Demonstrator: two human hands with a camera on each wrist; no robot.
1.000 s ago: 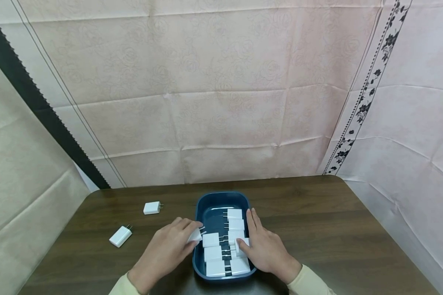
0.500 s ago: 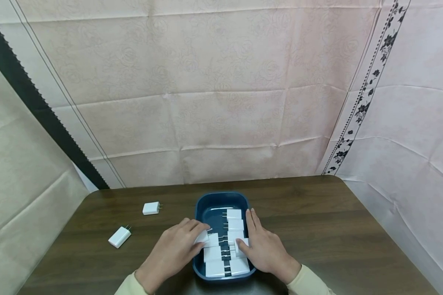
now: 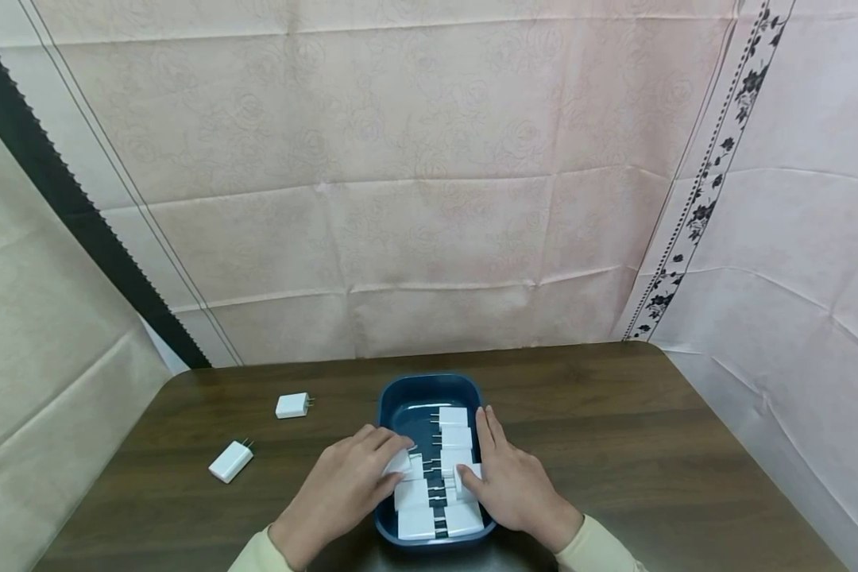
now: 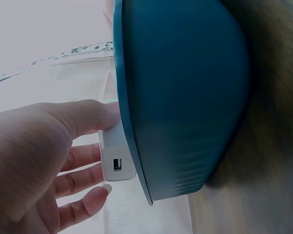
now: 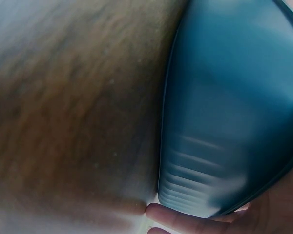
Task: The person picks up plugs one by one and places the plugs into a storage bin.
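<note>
My left hand (image 3: 350, 481) pinches a white USB charger (image 3: 398, 463) between thumb and fingers over the left rim of a blue plastic tray (image 3: 415, 407). In the left wrist view the held charger (image 4: 118, 163) shows its USB port, right at the tray's rim. Inside the tray, white chargers (image 3: 416, 523) lie in two columns with their prongs facing the middle. My right hand (image 3: 518, 485) holds the tray's right side, fingers outside the wall and thumb over the rim against a charger on the right column. The right wrist view shows the tray's outer wall (image 5: 224, 112).
Two more white chargers, one farther back (image 3: 291, 405) and one nearer (image 3: 232, 461), lie on the brown wooden table (image 3: 579, 413) left of the tray. Pale cloth (image 3: 436, 238) hangs behind the table and at both sides.
My left hand has moved right with the charger, from just outside the left rim to over the left column. The right hand stays on the tray.
</note>
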